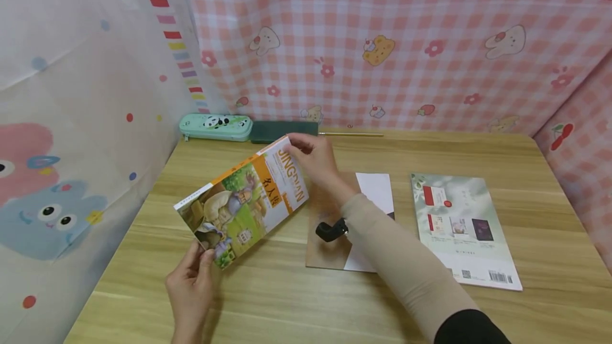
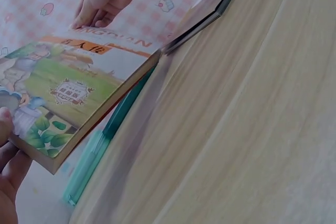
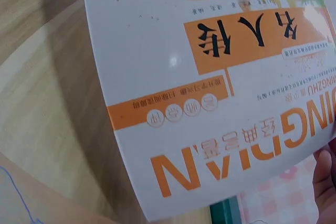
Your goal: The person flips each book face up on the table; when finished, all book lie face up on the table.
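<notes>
A paperback book (image 1: pixel 253 200) with an orange, white and illustrated cover is held tilted above the table, its cover facing up. My left hand (image 1: pixel 192 283) pinches its lower left corner, thumb on the cover and fingers beneath. At the top edge, near the spine, my right hand (image 1: pixel 316 161) grips it. The left wrist view shows the book's page edges (image 2: pixel 107 109) together, so it is closed. In the right wrist view the white and orange cover (image 3: pixel 157 82) fills most of the picture, with part of my right hand (image 3: pixel 325 182) at the right edge.
A brown and white book (image 1: pixel 330 251) lies under my right forearm. To its right is a pale green book (image 1: pixel 459 238). Along the back stand a mint panda pencil case (image 1: pixel 217 127), a dark green box (image 1: pixel 284 131) and a thin gold-coloured rod (image 1: pixel 354 134). Patterned cloth (image 1: pixel 406 9) hangs behind.
</notes>
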The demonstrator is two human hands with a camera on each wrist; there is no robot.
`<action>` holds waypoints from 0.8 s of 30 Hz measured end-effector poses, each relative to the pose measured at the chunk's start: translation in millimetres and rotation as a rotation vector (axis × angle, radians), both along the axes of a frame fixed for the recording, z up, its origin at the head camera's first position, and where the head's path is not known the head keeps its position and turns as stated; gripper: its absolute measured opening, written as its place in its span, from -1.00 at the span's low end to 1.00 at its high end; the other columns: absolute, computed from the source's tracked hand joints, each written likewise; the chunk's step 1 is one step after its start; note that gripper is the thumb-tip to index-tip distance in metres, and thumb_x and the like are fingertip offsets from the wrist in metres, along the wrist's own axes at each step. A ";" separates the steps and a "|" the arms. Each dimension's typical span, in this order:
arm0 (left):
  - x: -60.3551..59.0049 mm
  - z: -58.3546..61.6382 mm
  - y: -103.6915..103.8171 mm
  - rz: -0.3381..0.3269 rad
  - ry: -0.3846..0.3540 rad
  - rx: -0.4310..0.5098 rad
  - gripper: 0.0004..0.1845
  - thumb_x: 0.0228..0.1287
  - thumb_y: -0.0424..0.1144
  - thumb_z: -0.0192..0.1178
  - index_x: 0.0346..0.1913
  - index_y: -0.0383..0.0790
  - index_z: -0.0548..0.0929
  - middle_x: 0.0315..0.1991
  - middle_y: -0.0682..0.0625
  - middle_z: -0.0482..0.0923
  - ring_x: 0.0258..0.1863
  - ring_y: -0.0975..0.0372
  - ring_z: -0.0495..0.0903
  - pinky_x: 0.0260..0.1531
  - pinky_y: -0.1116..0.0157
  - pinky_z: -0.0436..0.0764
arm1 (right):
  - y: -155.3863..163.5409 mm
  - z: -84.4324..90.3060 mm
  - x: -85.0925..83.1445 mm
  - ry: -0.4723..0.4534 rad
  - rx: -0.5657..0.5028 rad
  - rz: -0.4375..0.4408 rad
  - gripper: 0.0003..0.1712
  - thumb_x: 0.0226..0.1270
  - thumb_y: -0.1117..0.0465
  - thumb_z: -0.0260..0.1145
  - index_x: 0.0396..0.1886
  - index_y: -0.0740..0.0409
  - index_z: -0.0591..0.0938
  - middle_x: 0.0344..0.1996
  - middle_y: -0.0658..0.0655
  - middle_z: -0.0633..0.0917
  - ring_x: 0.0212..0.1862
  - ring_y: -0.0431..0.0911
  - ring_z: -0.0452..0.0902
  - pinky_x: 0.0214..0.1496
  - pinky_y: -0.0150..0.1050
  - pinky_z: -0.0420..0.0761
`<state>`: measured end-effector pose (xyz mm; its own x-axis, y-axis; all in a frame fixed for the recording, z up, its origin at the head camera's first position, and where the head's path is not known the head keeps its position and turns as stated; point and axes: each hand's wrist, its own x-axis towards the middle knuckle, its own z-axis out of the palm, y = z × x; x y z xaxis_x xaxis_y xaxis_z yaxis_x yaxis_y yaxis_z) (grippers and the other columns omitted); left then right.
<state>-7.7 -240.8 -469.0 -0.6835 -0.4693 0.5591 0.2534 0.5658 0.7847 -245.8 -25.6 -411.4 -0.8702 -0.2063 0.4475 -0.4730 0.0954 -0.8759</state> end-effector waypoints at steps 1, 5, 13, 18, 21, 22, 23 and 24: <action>0.1 1.4 1.3 -0.003 -0.004 0.026 -0.51 0.09 -0.76 0.29 0.15 -0.56 0.60 -0.20 -0.27 0.71 -0.28 0.63 0.63 -0.31 0.64 0.63 | -1.4 -0.9 0.2 -0.012 0.002 -0.011 -0.71 0.28 0.35 0.46 -0.01 0.31 0.75 -0.20 0.21 0.80 -0.26 -0.11 0.71 -0.20 -0.35 0.71; 0.3 4.8 4.7 0.005 -0.021 0.123 -0.49 0.13 -0.75 0.28 0.19 -0.58 0.55 -0.11 -0.05 0.70 -0.23 0.58 0.67 -0.23 0.58 0.65 | -7.1 -3.2 1.7 -0.048 0.029 -0.049 -0.72 0.31 0.30 0.46 0.00 0.28 0.76 -0.21 0.18 0.81 -0.25 -0.13 0.70 -0.20 -0.37 0.69; -2.3 1.8 5.8 0.070 -0.092 0.243 -0.43 0.16 -0.74 0.25 0.27 -0.58 0.46 -0.01 -0.34 0.63 -0.22 0.61 0.63 -0.16 0.60 0.63 | -13.4 -13.7 4.7 -0.217 0.117 0.072 -0.52 0.40 0.22 0.40 0.29 0.14 0.62 0.10 0.10 0.73 0.07 -0.10 0.66 0.14 -0.25 0.65; -5.9 -2.5 6.0 0.115 -0.193 0.363 -0.38 0.25 -0.68 0.21 0.38 -0.43 0.40 0.19 -0.43 0.51 0.04 0.42 0.63 -0.01 0.60 0.56 | -17.4 -26.7 3.3 -0.272 0.145 0.267 -0.29 0.42 0.24 0.37 0.52 0.11 0.36 0.41 0.10 0.48 0.36 -0.02 0.46 0.31 -0.17 0.56; -7.9 -6.5 6.8 0.105 -0.240 0.433 -0.35 0.30 -0.68 0.15 0.44 -0.42 0.31 0.31 -0.45 0.36 0.31 0.07 0.47 0.10 0.57 0.49 | -21.2 -34.1 1.8 -0.296 0.149 0.338 -0.21 0.39 0.20 0.41 0.55 0.08 0.31 0.44 0.11 0.45 0.37 0.00 0.44 0.30 -0.17 0.57; -8.5 -7.4 7.3 0.099 -0.251 0.444 -0.34 0.31 -0.68 0.13 0.46 -0.43 0.27 0.34 -0.45 0.30 0.35 -0.04 0.39 0.12 0.56 0.47 | -22.5 -36.5 1.1 -0.302 0.158 0.346 -0.19 0.38 0.17 0.43 0.55 0.06 0.31 0.44 0.10 0.44 0.37 -0.02 0.43 0.31 -0.19 0.55; -9.2 -8.7 7.6 0.095 -0.261 0.443 -0.33 0.31 -0.69 0.11 0.47 -0.44 0.24 0.35 -0.46 0.27 0.36 -0.13 0.33 0.13 0.56 0.45 | -23.8 -38.7 0.5 -0.309 0.166 0.353 -0.18 0.37 0.15 0.44 0.56 0.05 0.31 0.46 0.09 0.42 0.39 -0.03 0.40 0.34 -0.21 0.52; -10.1 -10.1 8.0 0.081 -0.264 0.460 -0.32 0.32 -0.70 0.09 0.48 -0.45 0.21 0.37 -0.47 0.24 0.37 -0.18 0.29 0.14 0.55 0.44 | -24.9 -40.4 -0.1 -0.311 0.178 0.357 -0.17 0.36 0.14 0.44 0.55 0.06 0.31 0.47 0.09 0.41 0.41 -0.04 0.38 0.38 -0.23 0.47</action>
